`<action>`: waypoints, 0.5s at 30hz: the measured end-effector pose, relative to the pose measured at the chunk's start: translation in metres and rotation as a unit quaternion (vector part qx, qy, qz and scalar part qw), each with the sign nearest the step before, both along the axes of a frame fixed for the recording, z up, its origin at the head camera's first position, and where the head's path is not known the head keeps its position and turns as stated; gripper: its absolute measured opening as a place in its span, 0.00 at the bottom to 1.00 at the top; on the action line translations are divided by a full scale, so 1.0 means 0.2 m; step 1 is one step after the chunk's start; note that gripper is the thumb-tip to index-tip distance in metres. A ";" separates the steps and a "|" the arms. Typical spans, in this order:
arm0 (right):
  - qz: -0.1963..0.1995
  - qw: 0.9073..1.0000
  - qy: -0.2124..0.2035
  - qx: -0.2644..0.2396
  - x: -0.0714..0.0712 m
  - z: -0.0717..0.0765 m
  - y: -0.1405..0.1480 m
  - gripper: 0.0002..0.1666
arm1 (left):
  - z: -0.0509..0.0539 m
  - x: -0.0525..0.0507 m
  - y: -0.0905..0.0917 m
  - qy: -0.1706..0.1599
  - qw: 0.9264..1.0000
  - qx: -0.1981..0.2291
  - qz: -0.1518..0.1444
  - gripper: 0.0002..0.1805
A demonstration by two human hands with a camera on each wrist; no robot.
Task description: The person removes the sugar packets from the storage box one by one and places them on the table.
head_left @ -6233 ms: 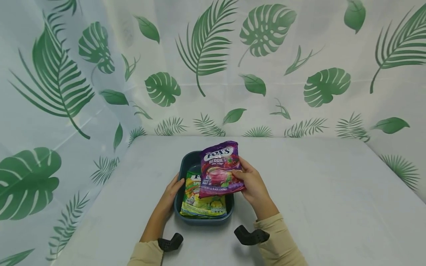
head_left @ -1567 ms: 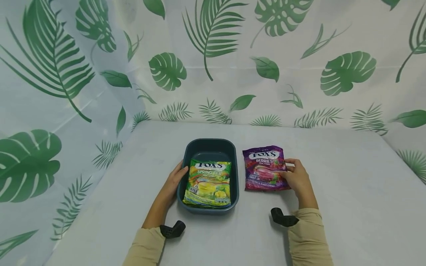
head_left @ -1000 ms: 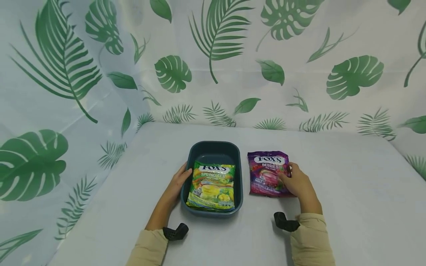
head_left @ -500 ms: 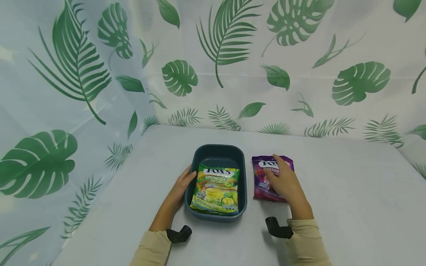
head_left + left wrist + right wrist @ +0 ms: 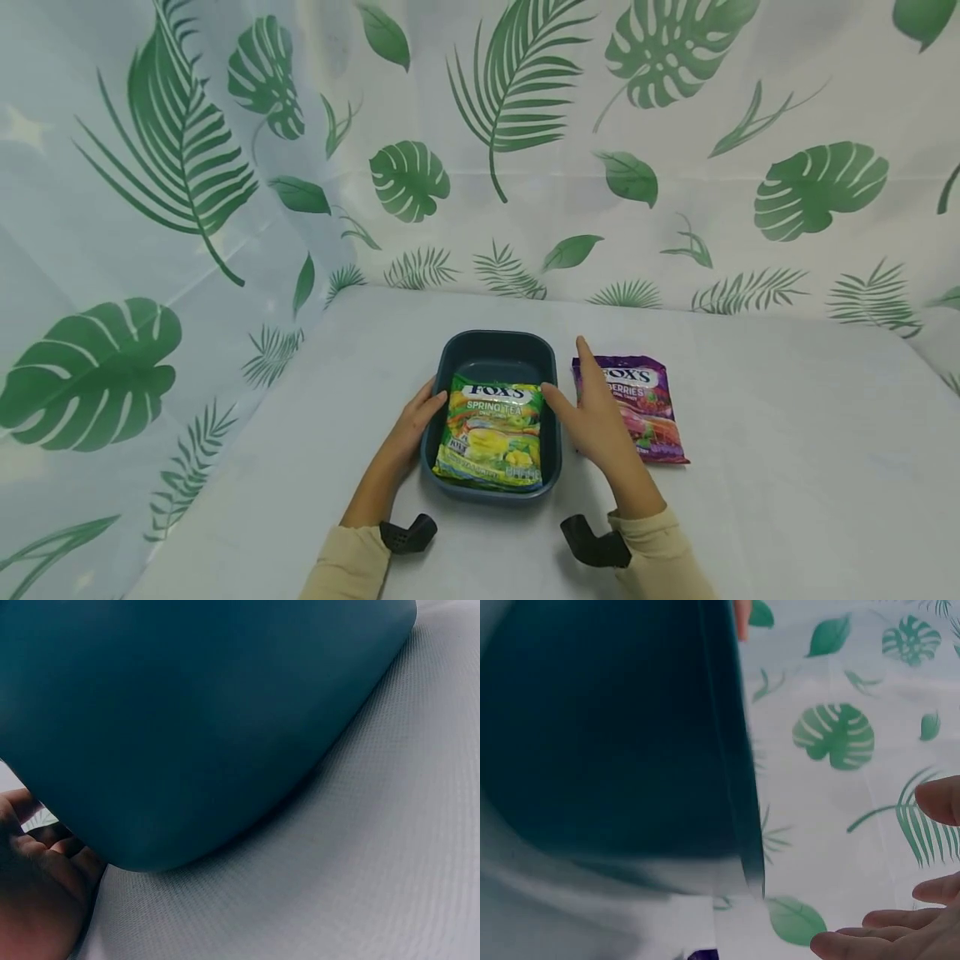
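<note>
A dark blue rectangular tub (image 5: 487, 498) with rounded corners sits on the white table. Inside it lies a green and yellow bag of Fox's Spring Tea candy (image 5: 491, 433); whether others lie beneath it is hidden. My left hand (image 5: 408, 425) grips the tub's left side, thumb over the rim and fingers outside. At the right rim, my right hand (image 5: 600, 425) has its fingers spread and holds nothing. In the right wrist view, its fingers stand apart from the tub wall. Partly behind that hand, a purple bag of Fox's Berries candy (image 5: 652, 417) lies flat on the table.
White cloth covers the table (image 5: 787, 467). Behind and at the left hang white curtains (image 5: 525, 192) printed with green leaves. A black wrist mount (image 5: 408, 534) sits on the left cuff, another mount (image 5: 596, 543) on the right.
My right hand has taken the purple candy bag out of the tub, laid it on the table to the right and let go. It has then moved left to the tub. My left hand stays put.
</note>
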State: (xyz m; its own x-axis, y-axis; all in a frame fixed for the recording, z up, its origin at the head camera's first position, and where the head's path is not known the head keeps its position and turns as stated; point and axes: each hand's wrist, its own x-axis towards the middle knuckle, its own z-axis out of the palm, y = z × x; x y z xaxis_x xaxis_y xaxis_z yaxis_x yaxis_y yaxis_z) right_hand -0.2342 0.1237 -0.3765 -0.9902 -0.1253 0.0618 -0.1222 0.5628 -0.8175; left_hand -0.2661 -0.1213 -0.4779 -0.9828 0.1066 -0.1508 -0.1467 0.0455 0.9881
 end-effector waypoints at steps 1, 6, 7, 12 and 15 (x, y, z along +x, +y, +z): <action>0.003 1.000 -0.001 -0.007 0.00 0.00 -0.01 0.46 | 0.00 0.00 0.00 -0.002 1.000 -0.001 0.001 0.35; 0.017 1.000 0.006 -0.025 0.02 0.02 -0.04 0.48 | 0.01 -0.01 -0.01 0.002 1.000 0.000 0.001 0.35; 0.017 1.000 0.006 -0.023 0.02 0.02 -0.04 0.48 | 0.01 0.00 -0.01 0.004 1.000 0.000 0.000 0.35; 0.015 1.000 0.000 -0.014 0.04 0.02 -0.04 0.48 | 0.00 0.01 0.00 0.009 1.000 0.004 -0.007 0.35; 0.017 1.000 -0.007 -0.012 0.04 0.02 -0.05 0.49 | 0.00 0.00 0.00 0.010 1.000 0.002 -0.009 0.36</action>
